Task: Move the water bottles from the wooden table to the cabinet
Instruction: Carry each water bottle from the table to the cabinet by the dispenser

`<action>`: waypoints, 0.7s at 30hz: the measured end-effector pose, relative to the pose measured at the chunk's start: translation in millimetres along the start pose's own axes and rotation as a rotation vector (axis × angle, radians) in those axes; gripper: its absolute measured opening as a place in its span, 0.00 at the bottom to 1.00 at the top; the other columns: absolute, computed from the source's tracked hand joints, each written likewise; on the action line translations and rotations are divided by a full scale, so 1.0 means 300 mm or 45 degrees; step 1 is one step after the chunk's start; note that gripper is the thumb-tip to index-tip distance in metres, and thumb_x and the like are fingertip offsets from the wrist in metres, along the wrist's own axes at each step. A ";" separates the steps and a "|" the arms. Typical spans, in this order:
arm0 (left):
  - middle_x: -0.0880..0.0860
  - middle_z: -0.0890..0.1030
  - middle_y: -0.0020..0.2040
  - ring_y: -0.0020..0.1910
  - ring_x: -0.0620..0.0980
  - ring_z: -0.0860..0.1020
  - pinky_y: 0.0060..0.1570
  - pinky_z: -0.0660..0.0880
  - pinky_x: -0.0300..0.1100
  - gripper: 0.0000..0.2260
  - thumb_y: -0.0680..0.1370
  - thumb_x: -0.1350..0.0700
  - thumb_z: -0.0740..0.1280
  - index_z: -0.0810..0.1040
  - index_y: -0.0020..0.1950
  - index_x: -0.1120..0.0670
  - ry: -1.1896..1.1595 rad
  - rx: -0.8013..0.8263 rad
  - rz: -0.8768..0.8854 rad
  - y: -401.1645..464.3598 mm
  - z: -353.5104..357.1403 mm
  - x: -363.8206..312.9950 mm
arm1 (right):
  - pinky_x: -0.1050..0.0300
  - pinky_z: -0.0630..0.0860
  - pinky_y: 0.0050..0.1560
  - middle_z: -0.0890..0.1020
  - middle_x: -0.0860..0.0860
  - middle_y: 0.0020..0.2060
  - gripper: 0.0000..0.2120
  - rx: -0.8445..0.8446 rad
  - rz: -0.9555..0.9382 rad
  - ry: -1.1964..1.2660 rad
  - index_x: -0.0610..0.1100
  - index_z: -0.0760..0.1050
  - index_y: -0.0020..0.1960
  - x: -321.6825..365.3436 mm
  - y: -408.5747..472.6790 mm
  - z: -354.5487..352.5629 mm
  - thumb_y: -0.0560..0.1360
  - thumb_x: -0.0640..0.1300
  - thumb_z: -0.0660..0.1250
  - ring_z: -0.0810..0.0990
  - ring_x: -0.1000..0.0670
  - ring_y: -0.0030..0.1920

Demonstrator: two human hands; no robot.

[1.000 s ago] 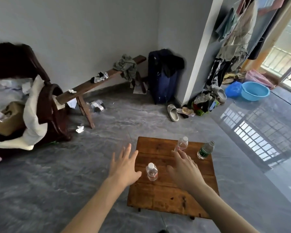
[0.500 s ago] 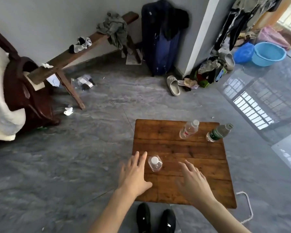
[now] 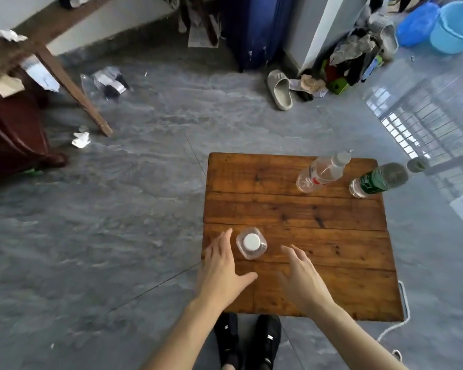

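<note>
Three water bottles stand on a low square wooden table (image 3: 292,209). The nearest clear bottle (image 3: 251,245), seen from above by its white cap, is at the table's near left. A clear bottle with a red label (image 3: 321,173) and a green-labelled bottle (image 3: 379,180) stand at the far right. My left hand (image 3: 222,268) is open, fingers spread, just left of the nearest bottle and not gripping it. My right hand (image 3: 302,279) is open above the table, to the right of that bottle. No cabinet is in view.
My black shoes (image 3: 247,340) stand at the table's near edge. A wooden bench leg (image 3: 75,89), a dark red chair (image 3: 14,129), a blue suitcase (image 3: 254,28), a slipper (image 3: 280,89), a clothes pile and a blue basin (image 3: 455,28) lie on the grey floor beyond. A white cord (image 3: 401,324) trails at the right.
The view has tilted down and come closer to the table. Both hands have come in toward the nearest bottle, the left now close beside it.
</note>
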State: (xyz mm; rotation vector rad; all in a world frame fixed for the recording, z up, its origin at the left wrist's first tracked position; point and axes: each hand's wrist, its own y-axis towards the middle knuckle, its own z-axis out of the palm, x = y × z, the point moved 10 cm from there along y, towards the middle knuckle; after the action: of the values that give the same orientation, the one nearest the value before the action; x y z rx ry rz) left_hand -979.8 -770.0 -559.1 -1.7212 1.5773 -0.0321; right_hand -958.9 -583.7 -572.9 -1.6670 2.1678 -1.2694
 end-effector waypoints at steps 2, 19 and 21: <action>0.50 0.57 0.82 0.80 0.48 0.58 0.76 0.58 0.41 0.50 0.71 0.39 0.76 0.47 0.82 0.48 -0.134 -0.056 0.034 0.034 0.024 0.002 | 0.52 0.68 0.71 0.60 0.49 0.78 0.30 0.017 -0.008 0.022 0.49 0.57 0.79 -0.017 0.047 0.043 0.78 0.45 0.61 0.61 0.48 0.77; 0.32 0.77 0.56 0.60 0.25 0.72 0.53 0.66 0.17 0.28 0.67 0.50 0.82 0.74 0.63 0.42 -0.526 -0.297 0.278 0.099 -0.004 -0.061 | 0.46 0.73 0.66 0.83 0.48 0.56 0.12 0.153 0.288 1.413 0.51 0.77 0.57 -0.053 0.197 0.252 0.83 0.45 0.56 0.80 0.48 0.59; 0.36 0.79 0.58 0.61 0.31 0.74 0.56 0.68 0.20 0.29 0.67 0.48 0.82 0.75 0.64 0.43 -0.526 -0.301 0.339 0.075 -0.046 -0.098 | 0.43 0.76 0.64 0.84 0.44 0.56 0.12 0.223 0.390 1.621 0.47 0.77 0.60 -0.048 0.171 0.247 0.83 0.48 0.57 0.82 0.44 0.58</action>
State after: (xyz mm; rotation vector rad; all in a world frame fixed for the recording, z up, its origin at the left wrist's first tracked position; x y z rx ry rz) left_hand -1012.2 -750.1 -548.0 -1.5480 1.5210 0.6250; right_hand -950.3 -608.9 -660.2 -0.3066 2.4831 -2.7096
